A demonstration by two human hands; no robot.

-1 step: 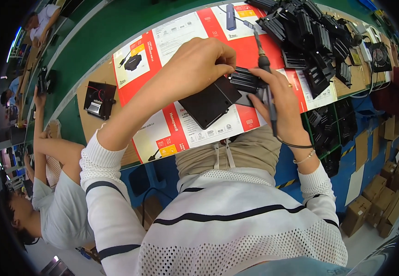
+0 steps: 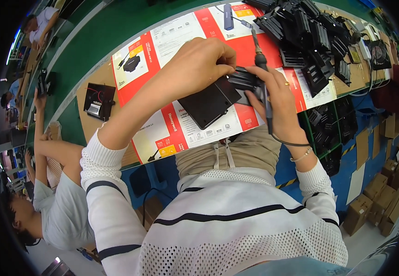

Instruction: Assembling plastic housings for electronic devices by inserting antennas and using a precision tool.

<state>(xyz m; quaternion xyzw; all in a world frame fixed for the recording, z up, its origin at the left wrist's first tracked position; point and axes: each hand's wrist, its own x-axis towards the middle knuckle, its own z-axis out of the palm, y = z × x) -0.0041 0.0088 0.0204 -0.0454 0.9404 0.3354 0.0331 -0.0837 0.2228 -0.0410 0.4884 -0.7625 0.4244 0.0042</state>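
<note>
A flat black plastic case (image 2: 207,109) lies on the printed cardboard in front of me. Just beyond its right corner is a smaller black ribbed part (image 2: 244,80), tilted, between my two hands. My left hand (image 2: 205,62) reaches over the case with curled fingers; thumb and forefinger pinch at the ribbed part's left end, and what is between them is hidden. Held against my right hand (image 2: 277,94) is a soldering iron (image 2: 260,60), its metal tip pointing away from me and its cord running past my wrist. The right thumb and fingertips are at the ribbed part's right side.
Many black ribbed housings (image 2: 307,34) are heaped at the far right. An opened black case with a red wire (image 2: 99,101) sits on the left. Crates of black parts (image 2: 321,131) stand below the table's right side. A co-worker (image 2: 61,202) sits at my left.
My right hand and the soldering iron have shifted slightly left, and the ribbed part has tilted a little. My left hand stays almost where it was.
</note>
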